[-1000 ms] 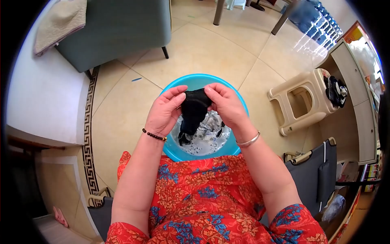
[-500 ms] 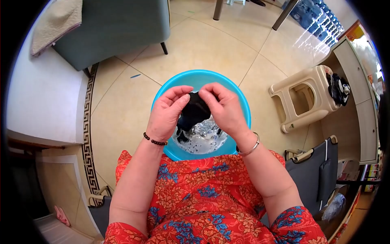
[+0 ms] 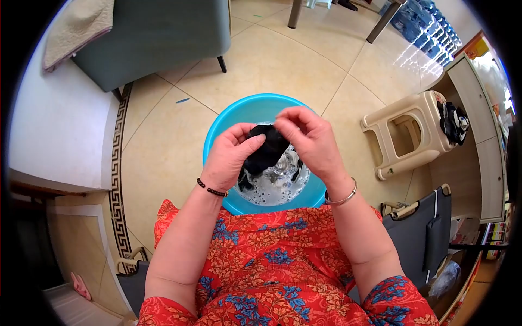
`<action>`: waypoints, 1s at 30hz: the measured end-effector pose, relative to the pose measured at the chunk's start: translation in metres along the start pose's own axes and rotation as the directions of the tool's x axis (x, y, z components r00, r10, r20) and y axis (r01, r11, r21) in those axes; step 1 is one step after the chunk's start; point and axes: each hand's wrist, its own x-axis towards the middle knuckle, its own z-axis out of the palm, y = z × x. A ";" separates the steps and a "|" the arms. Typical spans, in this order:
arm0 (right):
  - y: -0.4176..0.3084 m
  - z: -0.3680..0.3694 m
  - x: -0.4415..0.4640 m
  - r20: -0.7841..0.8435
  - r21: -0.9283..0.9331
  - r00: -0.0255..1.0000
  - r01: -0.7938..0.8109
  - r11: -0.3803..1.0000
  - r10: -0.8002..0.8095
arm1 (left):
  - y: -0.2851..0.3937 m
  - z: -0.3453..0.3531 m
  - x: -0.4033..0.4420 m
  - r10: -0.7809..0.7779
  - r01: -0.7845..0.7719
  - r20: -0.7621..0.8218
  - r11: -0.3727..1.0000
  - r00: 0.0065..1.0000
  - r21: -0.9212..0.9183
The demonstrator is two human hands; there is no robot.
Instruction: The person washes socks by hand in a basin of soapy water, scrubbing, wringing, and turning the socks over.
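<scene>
Held up over the basin is a piece of wet black cloth, a small garment whose exact kind I cannot make out. My left hand pinches its left side between thumb and fingers. At the cloth's upper right edge, my right hand has thumb and fingertips closed on it. Below both hands stands a bright blue basin on the floor. Foamy water fills its bottom, with more dark cloth partly sunk in the suds.
To the right, a beige plastic stool carries a heap of black and white cloth. A grey folding chair is at the lower right. A grey-blue sofa stands at the upper left, and blue water bottles are stacked at the back right.
My right hand has shifted a little right and its grip on the cloth's edge has changed. My left thumb now lies further over the cloth, which is bunched and turned differently.
</scene>
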 end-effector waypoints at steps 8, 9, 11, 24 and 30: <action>0.004 0.003 0.001 -0.086 -0.186 0.991 0.083 0.979 -0.100 | 0.002 0.004 -0.003 -0.034 0.035 -0.015 0.996 0.999 0.085; 0.002 -0.001 0.004 -0.114 0.105 0.974 -0.184 0.977 0.196 | 0.003 0.003 -0.003 -0.042 0.043 -0.021 0.997 0.999 0.061; 0.004 -0.008 0.006 -0.082 0.145 0.975 -0.195 0.970 0.208 | 0.005 0.002 -0.005 -0.021 0.023 -0.024 0.997 0.999 0.077; -0.010 0.001 -0.011 0.210 -0.180 0.976 0.090 0.980 -0.051 | 0.006 0.007 -0.008 0.171 -0.146 -0.081 0.956 0.982 0.254; -0.003 0.008 -0.013 0.166 -0.288 0.903 0.428 0.857 -0.396 | 0.004 0.000 -0.005 0.196 -0.186 -0.099 0.977 0.976 0.100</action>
